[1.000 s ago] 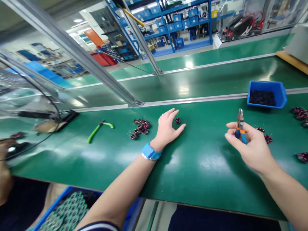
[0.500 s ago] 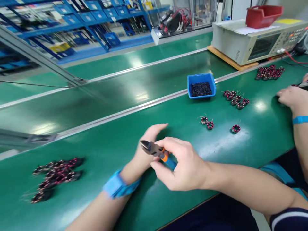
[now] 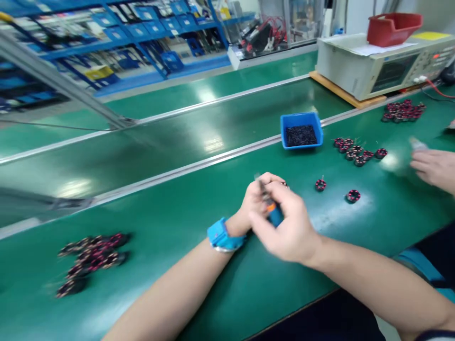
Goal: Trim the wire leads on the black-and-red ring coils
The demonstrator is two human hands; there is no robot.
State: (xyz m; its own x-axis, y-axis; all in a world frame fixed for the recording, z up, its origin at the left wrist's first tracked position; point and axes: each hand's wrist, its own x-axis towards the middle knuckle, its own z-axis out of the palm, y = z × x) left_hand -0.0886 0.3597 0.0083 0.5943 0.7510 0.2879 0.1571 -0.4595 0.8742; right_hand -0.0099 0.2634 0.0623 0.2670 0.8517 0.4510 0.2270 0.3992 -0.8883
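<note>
My right hand (image 3: 289,227) is wrapped around diagonal cutters (image 3: 273,213) with blue and orange handles, their jaws pointing up and blurred. Behind them, my left hand (image 3: 254,196), with a blue band at the wrist, has its fingers curled around a small wound ring coil (image 3: 284,184). Only a bit of that coil shows past my right hand. To the right, a single ring coil (image 3: 320,184) with pink and black windings and a wire end sticking up lies on the green table. Another ring coil (image 3: 353,196) sits farther right.
A blue bin (image 3: 302,148) of dark small pieces stands behind my hands. Several coils (image 3: 355,152) lie right of it, more (image 3: 403,112) by the instrument (image 3: 369,71). A blurred coil pile (image 3: 92,260) is at left. A co-worker's hand (image 3: 435,166) is at right.
My left hand has moved right and closed on one of the two paired coils, lifting it away. The cutters moved right and now point upward. Another coil lies beside the co-worker's group.
</note>
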